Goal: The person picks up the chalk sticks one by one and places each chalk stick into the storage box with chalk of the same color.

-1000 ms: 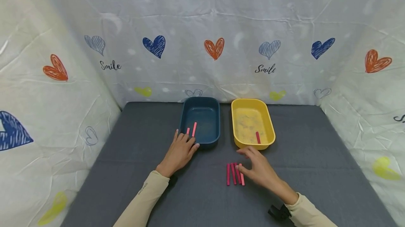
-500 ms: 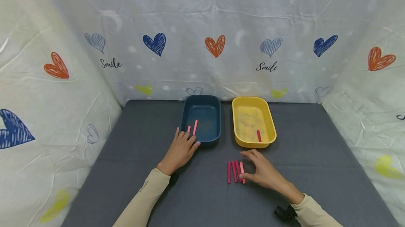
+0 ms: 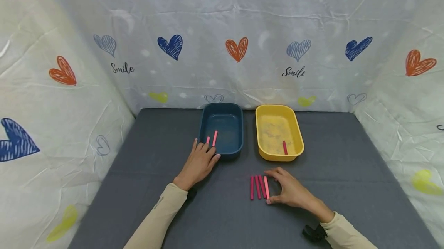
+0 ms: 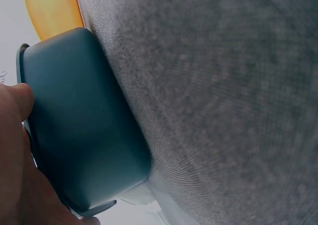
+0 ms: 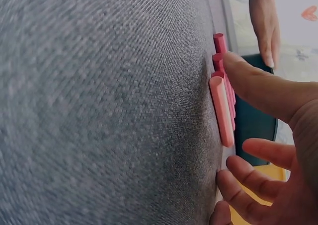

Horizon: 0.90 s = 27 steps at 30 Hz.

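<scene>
My left hand (image 3: pixel 198 164) holds the near left corner of the dark blue tray (image 3: pixel 239 125); its fingers lie over the rim and its thumb (image 4: pixel 22 101) is against the outside. Inside that tray are two light pink sticks (image 3: pixel 214 138), one partly hidden by the fingers. On the cloth, three dark pink sticks (image 3: pixel 258 187) and one light pink stick (image 3: pixel 266 187) lie side by side. Spread around the light pink one is my right hand (image 3: pixel 291 191), thumb near its close end and fingertips past its far end. The right wrist view shows a gap between the fingers and this light pink stick (image 5: pixel 222 113).
A yellow tray (image 3: pixel 300 145) with one dark pink stick (image 3: pixel 285 147) in it stands right of the blue tray. Grey cloth (image 3: pixel 166 133) covers the table. A white sheet (image 3: pixel 208 21) printed with hearts hangs behind and at both sides.
My right thumb has moved from over the light pink stick to its near end, and the hand has shifted slightly right. My left hand stays on the blue tray.
</scene>
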### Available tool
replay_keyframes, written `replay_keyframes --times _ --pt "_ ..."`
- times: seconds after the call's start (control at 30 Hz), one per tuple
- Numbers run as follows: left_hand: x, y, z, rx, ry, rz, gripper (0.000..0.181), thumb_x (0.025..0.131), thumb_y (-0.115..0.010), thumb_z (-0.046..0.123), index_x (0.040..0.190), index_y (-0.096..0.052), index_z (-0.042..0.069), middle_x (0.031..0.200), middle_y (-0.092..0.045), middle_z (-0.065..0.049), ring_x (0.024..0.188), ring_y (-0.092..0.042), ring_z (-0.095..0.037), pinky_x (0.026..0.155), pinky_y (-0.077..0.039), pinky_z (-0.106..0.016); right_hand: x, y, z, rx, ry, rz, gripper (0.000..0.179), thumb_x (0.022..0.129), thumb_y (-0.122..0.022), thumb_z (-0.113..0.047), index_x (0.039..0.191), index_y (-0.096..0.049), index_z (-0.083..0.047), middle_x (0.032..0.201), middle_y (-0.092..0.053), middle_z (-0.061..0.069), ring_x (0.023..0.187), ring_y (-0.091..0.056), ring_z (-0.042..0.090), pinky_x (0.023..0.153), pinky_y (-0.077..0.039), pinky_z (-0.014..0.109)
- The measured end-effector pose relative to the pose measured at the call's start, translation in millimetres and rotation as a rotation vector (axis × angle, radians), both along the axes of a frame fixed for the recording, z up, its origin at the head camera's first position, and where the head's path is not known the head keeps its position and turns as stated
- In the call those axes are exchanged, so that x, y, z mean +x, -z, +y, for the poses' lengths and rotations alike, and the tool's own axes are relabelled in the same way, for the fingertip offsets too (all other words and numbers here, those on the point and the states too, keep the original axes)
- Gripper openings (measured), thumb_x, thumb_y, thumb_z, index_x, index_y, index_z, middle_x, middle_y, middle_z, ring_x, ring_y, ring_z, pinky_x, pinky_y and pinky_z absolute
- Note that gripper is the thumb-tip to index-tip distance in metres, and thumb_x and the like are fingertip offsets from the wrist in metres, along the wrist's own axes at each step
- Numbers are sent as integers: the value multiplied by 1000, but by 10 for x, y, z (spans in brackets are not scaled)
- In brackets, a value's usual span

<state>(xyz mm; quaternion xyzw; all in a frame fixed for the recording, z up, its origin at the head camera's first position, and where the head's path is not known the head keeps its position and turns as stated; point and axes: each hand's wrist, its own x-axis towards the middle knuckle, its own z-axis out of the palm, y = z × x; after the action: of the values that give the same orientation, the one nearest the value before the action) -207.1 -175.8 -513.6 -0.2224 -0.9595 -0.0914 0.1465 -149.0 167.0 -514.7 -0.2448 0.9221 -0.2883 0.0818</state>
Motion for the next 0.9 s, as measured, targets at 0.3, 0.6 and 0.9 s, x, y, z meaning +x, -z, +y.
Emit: replay_keyframes --times 0.3,0.6,0.9 --pt "3 -13 -2 -7 11 9 26 102 -50 38 99 -61 14 98 -61 -10 112 -56 -32 115 -27 -64 -2 0 11 37 -30 -37 88 65 -91 -38 140 -52 -12 126 -55 3 116 -53 23 97 -47 50" --pt "26 1 -6 -18 9 7 26 102 -50 38 97 -60 14 97 -60 -10 111 -56 -33 114 -27 -64 13 45 2 56 -7 -45 87 65 -91 -37 140 -53 -13 124 -54 1 118 -52 22 98 -47 49" --pt "-5 8 -8 -11 16 21 27 102 -50 38 99 -61 14 96 -60 -9 109 -55 -31 114 -27 -64 0 31 -14 69 1 -50 81 67 -90 -35 137 -55 -13 119 -55 0 113 -51 19 97 -47 48"
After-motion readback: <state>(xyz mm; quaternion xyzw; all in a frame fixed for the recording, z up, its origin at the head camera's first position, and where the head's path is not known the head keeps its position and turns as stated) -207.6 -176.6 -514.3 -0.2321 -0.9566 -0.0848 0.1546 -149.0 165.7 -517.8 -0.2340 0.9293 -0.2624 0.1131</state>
